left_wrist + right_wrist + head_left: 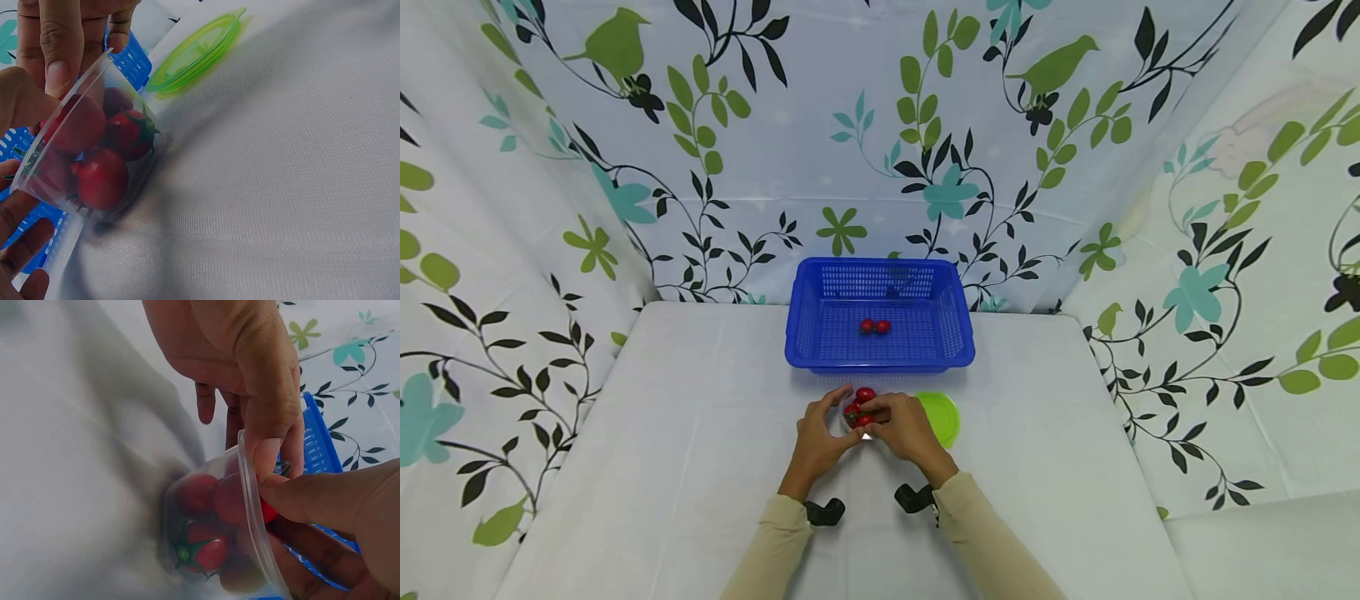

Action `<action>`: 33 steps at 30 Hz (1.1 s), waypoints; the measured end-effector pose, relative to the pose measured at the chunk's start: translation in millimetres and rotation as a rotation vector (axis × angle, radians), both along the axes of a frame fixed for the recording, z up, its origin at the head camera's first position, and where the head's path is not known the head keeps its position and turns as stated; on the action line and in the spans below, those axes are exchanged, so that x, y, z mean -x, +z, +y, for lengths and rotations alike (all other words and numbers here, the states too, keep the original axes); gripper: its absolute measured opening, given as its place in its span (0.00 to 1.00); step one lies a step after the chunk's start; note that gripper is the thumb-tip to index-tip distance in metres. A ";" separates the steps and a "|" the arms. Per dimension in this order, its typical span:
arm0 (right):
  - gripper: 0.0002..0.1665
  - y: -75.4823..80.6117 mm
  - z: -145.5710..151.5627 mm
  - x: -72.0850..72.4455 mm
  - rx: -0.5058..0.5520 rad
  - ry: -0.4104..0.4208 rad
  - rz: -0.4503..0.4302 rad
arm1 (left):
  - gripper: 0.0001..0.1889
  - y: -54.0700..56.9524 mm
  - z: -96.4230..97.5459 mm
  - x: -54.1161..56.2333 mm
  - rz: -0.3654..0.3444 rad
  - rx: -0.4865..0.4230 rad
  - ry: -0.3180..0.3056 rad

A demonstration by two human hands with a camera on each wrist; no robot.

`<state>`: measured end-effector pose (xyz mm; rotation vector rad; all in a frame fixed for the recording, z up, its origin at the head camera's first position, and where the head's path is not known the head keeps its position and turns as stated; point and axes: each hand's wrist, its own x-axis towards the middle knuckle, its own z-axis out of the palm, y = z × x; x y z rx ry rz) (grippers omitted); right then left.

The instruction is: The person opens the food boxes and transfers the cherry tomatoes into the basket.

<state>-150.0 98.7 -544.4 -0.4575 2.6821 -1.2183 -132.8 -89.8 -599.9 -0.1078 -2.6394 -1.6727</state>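
Observation:
A clear plastic container (253, 506) filled with several small red tomatoes (103, 179) stands on the cloth in front of the basket. My left hand (820, 443) holds it from the left, thumb against the near rim and fingers round the far side. From the right, my right hand (908, 425) reaches over the container's mouth and pinches a tomato (269, 511) at the top between thumb and fingers. Its fingertips are partly hidden in the wrist views. Green calyxes show on some tomatoes through the clear wall.
Behind the container stands a blue perforated basket (880, 367) with two tomatoes (875, 327) on its bottom. A bright green lid (943, 419) lies just right of my right hand. White cloth covers the table (700, 433); patterned curtains (820, 125) hang at the back and sides.

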 end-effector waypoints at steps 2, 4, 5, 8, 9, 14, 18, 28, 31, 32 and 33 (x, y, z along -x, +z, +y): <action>0.18 -0.2 0.1 0.7 0.010 0.006 -0.005 | 0.41 0.1 -0.5 0.3 0.003 0.005 0.001; 0.18 0.4 -0.1 1.1 0.019 0.005 -0.012 | 0.42 1.2 -0.9 0.0 0.002 0.003 0.002; 0.18 1.1 -0.1 1.1 0.022 0.006 -0.013 | 0.41 1.6 -1.0 -0.1 0.003 0.003 0.003; 0.18 2.5 -0.2 1.1 0.021 0.011 -0.012 | 0.41 2.8 -1.4 0.1 0.007 0.005 0.004; 0.17 2.7 -0.1 1.1 0.019 0.013 -0.011 | 0.41 3.3 -1.5 0.0 0.005 0.005 0.003; 0.15 0.7 0.1 1.5 0.039 0.027 -0.021 | 0.42 4.6 -0.9 0.1 -0.003 0.008 0.000; 0.14 -1.6 0.7 1.3 0.060 0.036 -0.040 | 0.41 5.9 0.0 -0.3 -0.004 0.007 -0.002; 0.17 -3.9 2.5 0.8 0.087 0.075 -0.029 | 0.41 4.3 0.7 -0.4 0.001 0.030 0.000; 0.19 -5.6 3.3 1.0 0.081 0.089 -0.012 | 0.41 4.8 0.7 -0.2 0.005 0.036 0.001; 0.19 -6.0 3.6 1.0 0.073 0.090 -0.005 | 0.41 5.5 0.7 -0.5 0.004 0.032 0.000; 0.19 -6.3 4.0 1.1 0.063 0.091 0.001 | 0.41 5.8 0.7 -0.5 0.003 0.030 0.000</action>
